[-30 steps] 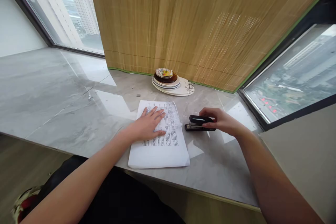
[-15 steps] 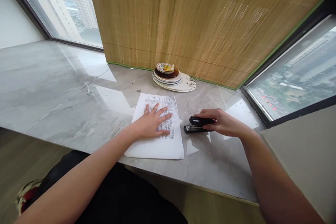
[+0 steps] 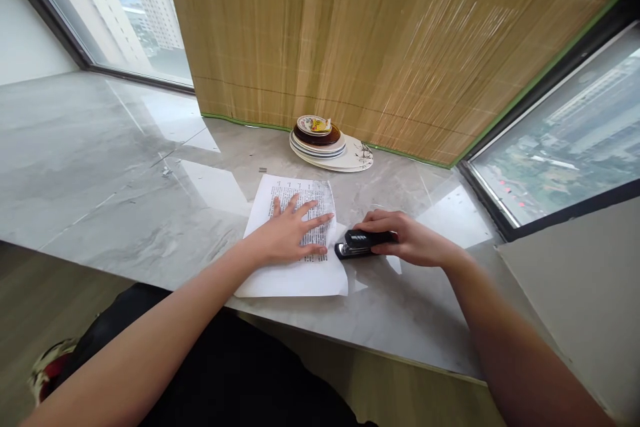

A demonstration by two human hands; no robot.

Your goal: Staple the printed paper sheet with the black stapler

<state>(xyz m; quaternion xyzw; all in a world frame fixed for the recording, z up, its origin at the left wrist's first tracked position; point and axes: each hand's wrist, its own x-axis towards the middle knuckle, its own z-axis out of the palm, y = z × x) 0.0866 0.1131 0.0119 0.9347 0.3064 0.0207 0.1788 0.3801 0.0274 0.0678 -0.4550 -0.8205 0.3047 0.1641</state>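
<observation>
Printed paper sheets [image 3: 295,280] lie on the grey marble-look ledge, their right edge slightly lifted and bent. My left hand [image 3: 287,235] rests flat on the print with its fingers spread. To the right of it, my right hand [image 3: 403,238] is wrapped round a black stapler [image 3: 357,245], thumb low and fingers over the top. The stapler's front end meets the right edge of the paper. Whether the edge sits inside its jaw I cannot tell.
Behind the paper, a stack of plates [image 3: 320,147] with a small yellow packet [image 3: 320,125] on top stands near the bamboo blind [image 3: 310,27]. Loose staples [image 3: 263,169] lie beyond the paper's top edge. The ledge's front edge [image 3: 380,351] runs close to my lap.
My right hand has moved left with the stapler, bringing its front end to the paper's edge, which has bent. My left hand stays on the sheets.
</observation>
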